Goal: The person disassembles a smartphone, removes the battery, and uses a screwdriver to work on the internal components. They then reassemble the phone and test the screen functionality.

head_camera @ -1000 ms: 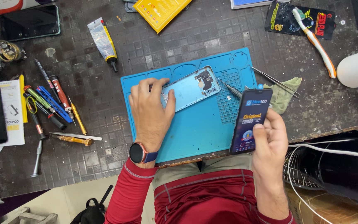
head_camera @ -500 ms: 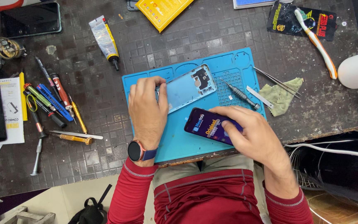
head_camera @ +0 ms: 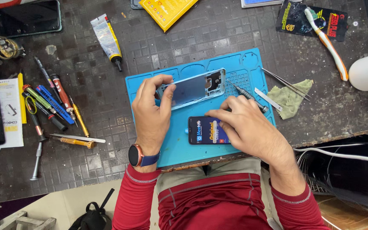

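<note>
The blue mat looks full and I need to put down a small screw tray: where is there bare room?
Free: the blue mat strip in front of the left hand, and dark bench between glue tube and mat. Crowded: screwdrivers at left, tweezers and cloth at right.

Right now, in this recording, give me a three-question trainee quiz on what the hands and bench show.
1. True or false: the left hand grips the pale blue phone frame.
2. What lies under the right hand? A) toothbrush B) dark phone screen C) glue tube
3. What colour is the mat both hands work over?

Key: 1 true. 2 B: the dark phone screen lies flat on the mat. 3 blue.
</note>
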